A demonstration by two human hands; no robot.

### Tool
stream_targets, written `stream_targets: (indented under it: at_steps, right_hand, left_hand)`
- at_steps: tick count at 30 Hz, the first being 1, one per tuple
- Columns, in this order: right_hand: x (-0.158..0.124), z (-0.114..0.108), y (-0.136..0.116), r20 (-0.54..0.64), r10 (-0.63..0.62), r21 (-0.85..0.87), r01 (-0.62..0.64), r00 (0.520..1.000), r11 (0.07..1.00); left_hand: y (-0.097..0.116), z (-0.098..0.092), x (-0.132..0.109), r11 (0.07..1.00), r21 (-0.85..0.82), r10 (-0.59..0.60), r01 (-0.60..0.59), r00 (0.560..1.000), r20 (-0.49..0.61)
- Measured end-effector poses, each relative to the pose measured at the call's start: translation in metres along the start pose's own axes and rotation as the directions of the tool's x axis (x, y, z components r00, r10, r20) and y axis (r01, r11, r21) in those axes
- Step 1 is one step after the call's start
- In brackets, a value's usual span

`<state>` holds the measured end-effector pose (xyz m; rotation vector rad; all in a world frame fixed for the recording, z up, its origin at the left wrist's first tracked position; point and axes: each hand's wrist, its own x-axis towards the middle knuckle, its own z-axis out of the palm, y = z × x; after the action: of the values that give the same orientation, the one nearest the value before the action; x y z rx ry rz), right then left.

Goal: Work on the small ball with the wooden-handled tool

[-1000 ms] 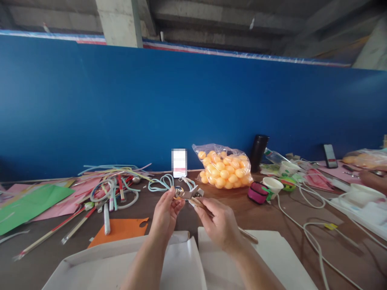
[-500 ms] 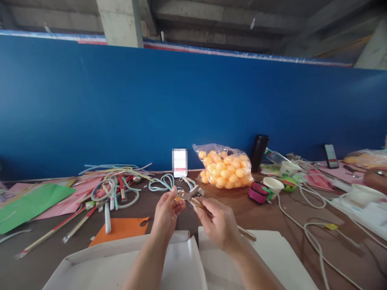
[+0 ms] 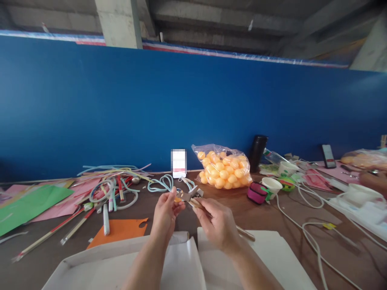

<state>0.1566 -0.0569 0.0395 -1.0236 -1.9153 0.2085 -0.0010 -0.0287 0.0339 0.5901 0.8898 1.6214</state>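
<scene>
A craft workshop: coloured paper sheets (image 3: 30, 203) and straws (image 3: 115, 177) lie left of a bag of orange balls (image 3: 222, 167), a blue partition (image 3: 193, 108) behind it.

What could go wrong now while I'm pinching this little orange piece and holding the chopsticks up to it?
The small orange piece sits only between the fingertips of the left hand, above the table; it might slip and get lost among the blue cords just behind. The chopsticks in the right hand point at those fingers at close range, so a push could poke them or knock the piece loose.
</scene>
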Motion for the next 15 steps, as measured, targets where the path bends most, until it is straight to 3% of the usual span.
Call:
stream_targets:
  at_steps: [10, 15]
  right_hand:
    - [-0.0005, -0.0026, -0.0004, -0.029, 0.011, 0.001, -0.011, 1.000, 1.000]
    - [-0.0007, -0.0017, 0.0000, 0.010, 0.013, -0.039, -0.012, 1.000, 0.999]
  left_hand:
    - [-0.0015, -0.0017, 0.0009, 0.999, -0.019, 0.033, -0.033, 0.999, -0.004]
    - [-0.0019, -0.0001, 0.0007, 0.999, 0.007, 0.048, -0.048, 0.999, -0.013]
